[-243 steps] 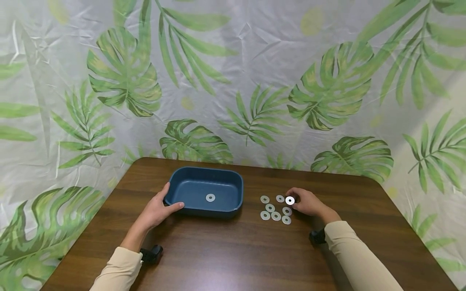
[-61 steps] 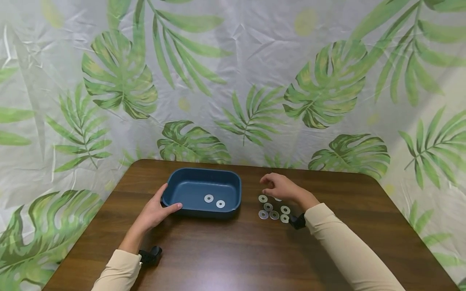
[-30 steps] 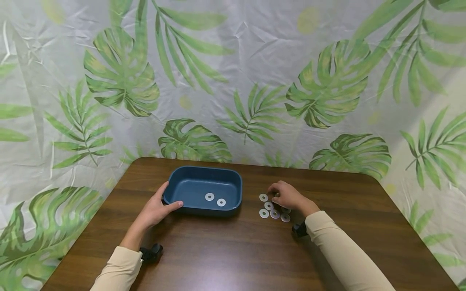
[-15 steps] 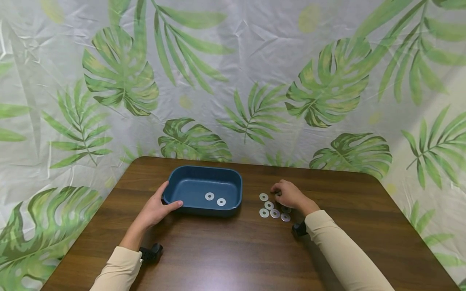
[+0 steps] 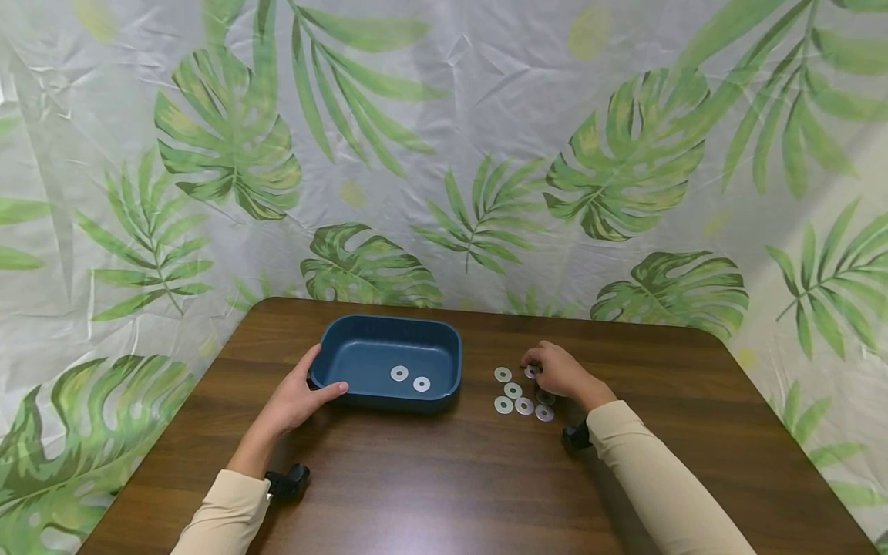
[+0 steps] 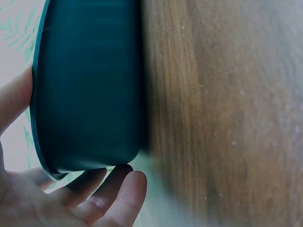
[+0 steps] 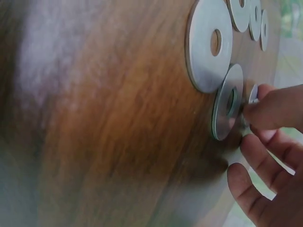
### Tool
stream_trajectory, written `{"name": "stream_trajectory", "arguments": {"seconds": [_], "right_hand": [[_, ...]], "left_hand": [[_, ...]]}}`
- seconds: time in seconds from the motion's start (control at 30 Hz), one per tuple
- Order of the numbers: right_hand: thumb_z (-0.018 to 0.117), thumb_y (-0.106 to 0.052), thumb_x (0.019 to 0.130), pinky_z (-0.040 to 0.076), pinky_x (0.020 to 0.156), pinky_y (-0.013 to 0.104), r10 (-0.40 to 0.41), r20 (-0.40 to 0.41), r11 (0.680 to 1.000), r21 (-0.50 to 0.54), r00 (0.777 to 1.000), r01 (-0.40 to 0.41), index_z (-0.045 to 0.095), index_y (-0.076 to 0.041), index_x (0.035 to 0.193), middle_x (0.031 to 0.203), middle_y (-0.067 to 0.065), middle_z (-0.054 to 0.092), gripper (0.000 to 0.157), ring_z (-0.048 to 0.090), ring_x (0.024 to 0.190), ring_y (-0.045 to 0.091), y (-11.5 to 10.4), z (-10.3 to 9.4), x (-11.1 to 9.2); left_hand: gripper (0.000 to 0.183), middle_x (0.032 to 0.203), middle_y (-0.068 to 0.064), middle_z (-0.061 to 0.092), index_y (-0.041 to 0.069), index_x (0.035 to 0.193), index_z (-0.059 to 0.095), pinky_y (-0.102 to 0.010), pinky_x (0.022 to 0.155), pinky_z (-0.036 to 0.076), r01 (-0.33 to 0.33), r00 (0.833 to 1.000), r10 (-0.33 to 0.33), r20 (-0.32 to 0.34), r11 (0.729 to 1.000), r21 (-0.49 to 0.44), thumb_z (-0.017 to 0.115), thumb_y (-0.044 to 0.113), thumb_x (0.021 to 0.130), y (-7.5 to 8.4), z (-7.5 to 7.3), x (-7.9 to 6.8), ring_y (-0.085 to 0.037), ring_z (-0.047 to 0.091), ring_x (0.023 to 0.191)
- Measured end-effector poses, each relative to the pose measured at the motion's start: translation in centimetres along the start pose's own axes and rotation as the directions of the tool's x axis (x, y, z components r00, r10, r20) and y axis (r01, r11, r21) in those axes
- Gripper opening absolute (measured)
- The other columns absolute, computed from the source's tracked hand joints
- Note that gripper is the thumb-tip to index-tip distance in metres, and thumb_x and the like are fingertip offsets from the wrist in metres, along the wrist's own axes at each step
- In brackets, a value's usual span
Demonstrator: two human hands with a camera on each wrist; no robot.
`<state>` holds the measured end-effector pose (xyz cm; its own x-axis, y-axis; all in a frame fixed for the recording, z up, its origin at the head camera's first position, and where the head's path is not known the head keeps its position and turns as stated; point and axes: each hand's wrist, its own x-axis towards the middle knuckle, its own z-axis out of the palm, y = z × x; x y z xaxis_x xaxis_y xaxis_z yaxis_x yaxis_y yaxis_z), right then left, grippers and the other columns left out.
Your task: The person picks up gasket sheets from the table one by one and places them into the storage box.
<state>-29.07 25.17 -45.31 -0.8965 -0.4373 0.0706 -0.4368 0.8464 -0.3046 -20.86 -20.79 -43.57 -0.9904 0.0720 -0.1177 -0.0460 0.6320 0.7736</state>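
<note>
A blue rectangular tray (image 5: 388,356) stands left of centre on the table, with two flat metal washers (image 5: 421,384) on its floor. My left hand (image 5: 294,397) grips its near left corner, thumb on the front rim and fingers along the side wall (image 6: 90,85). To the right of the tray lie several more washers (image 5: 524,405). Over their far right edge is my right hand (image 5: 560,372), thumb and index finger pinching one washer (image 5: 531,371) that still lies at table level. In the right wrist view, the thumb partly hides that washer (image 7: 253,93).
The brown wooden table (image 5: 430,478) has rounded far corners. Behind it hangs a pale curtain (image 5: 486,116) printed with green leaves. A dark wrist camera (image 5: 290,482) sits under the left wrist, and another (image 5: 576,437) under the right, close to the nearest washers.
A second washer has come into the tray since the oldest frame. My right hand has come down onto a far washer and shifted slightly right. The left hand keeps its grip on the tray.
</note>
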Motion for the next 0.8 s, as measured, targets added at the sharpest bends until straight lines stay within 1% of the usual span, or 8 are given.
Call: {"name": "stream_trajectory", "arguments": {"seconds": [0.2, 0.3, 0.43, 0.6, 0.8], "right_hand": [[0.064, 0.003, 0.084, 0.051, 0.083, 0.045, 0.011, 0.024, 1.0, -0.002, 1.0, -0.011, 0.073, -0.007, 0.105, 0.103, 0.012, 0.063, 0.025, 0.061, 0.092, 0.027, 0.2, 0.2, 0.1], [0.067, -0.001, 0.084, 0.051, 0.086, 0.047, 0.004, 0.029, 1.0, -0.027, 1.0, -0.003, 0.073, -0.005, 0.105, 0.103, 0.013, 0.065, 0.022, 0.063, 0.095, 0.029, 0.3, 0.3, 0.2], [0.07, -0.005, 0.085, 0.053, 0.085, 0.047, -0.001, 0.036, 0.998, -0.062, 0.999, 0.004, 0.073, -0.003, 0.104, 0.102, 0.015, 0.066, 0.019, 0.064, 0.094, 0.03, 0.3, 0.1, 0.1], [0.071, -0.01, 0.087, 0.053, 0.084, 0.046, 0.037, 0.061, 0.995, -0.09, 0.997, -0.031, 0.072, -0.003, 0.105, 0.104, 0.015, 0.065, 0.019, 0.063, 0.094, 0.029, 0.1, -0.4, 0.2], [0.072, -0.016, 0.087, 0.052, 0.08, 0.044, 0.099, 0.083, 0.988, -0.123, 0.992, -0.089, 0.072, -0.006, 0.103, 0.103, 0.012, 0.063, 0.02, 0.059, 0.091, 0.028, -0.1, -1.0, 0.2]], "left_hand": [[0.099, 0.162, -0.031, 0.018, 0.007, 0.16, 0.008, -0.064, 0.116, 0.027, 0.001, 1.0, -0.001, 0.001, 1.0, -0.002, 0.069, 0.042, 0.091, -0.2, 0.1, 0.1, -0.051, 0.022, 0.147], [0.099, 0.162, -0.03, 0.017, 0.007, 0.16, 0.008, -0.064, 0.116, 0.027, 0.002, 1.0, -0.002, 0.005, 1.0, -0.001, 0.069, 0.043, 0.091, -0.1, 0.1, 0.0, -0.051, 0.022, 0.147], [0.099, 0.162, -0.03, 0.017, 0.007, 0.16, 0.008, -0.065, 0.116, 0.027, 0.003, 1.0, -0.003, 0.009, 1.0, 0.007, 0.069, 0.044, 0.091, 0.0, 0.1, -0.1, -0.052, 0.022, 0.148], [0.099, 0.162, -0.031, 0.018, 0.007, 0.16, 0.008, -0.065, 0.116, 0.027, 0.002, 1.0, -0.002, 0.002, 1.0, 0.005, 0.069, 0.043, 0.091, 0.0, 0.1, -0.2, -0.052, 0.023, 0.147], [0.099, 0.162, -0.031, 0.018, 0.008, 0.16, 0.008, -0.065, 0.116, 0.027, 0.004, 1.0, -0.004, 0.003, 1.0, -0.006, 0.069, 0.043, 0.091, 0.0, 0.1, -0.1, -0.051, 0.023, 0.147]]}}
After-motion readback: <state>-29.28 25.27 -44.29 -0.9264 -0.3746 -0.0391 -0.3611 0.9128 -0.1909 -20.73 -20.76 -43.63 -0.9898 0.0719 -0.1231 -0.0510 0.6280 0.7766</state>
